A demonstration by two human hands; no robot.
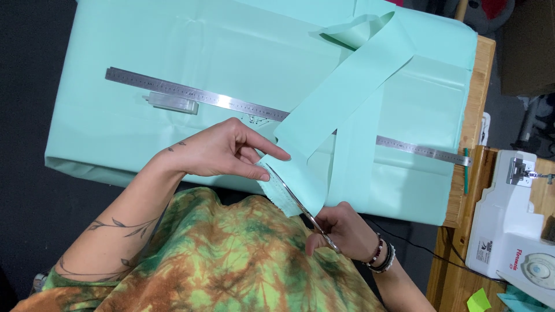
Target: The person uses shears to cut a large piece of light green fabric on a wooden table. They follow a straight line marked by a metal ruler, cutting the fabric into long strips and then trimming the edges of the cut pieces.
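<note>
Mint-green fabric (pixel 173 46) covers the wooden table (pixel 483 75), and a long strip (pixel 347 92) of it runs toward the person. A steel ruler (pixel 191 92) lies across the cloth. The left hand (pixel 222 151) pinches the strip's end, and the right hand (pixel 341 228) is closed around scissors (pixel 298 205) cutting it.

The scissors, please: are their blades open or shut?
Open: the scissors' blades spread around the mint fabric strip's end, held by the right hand.
</note>
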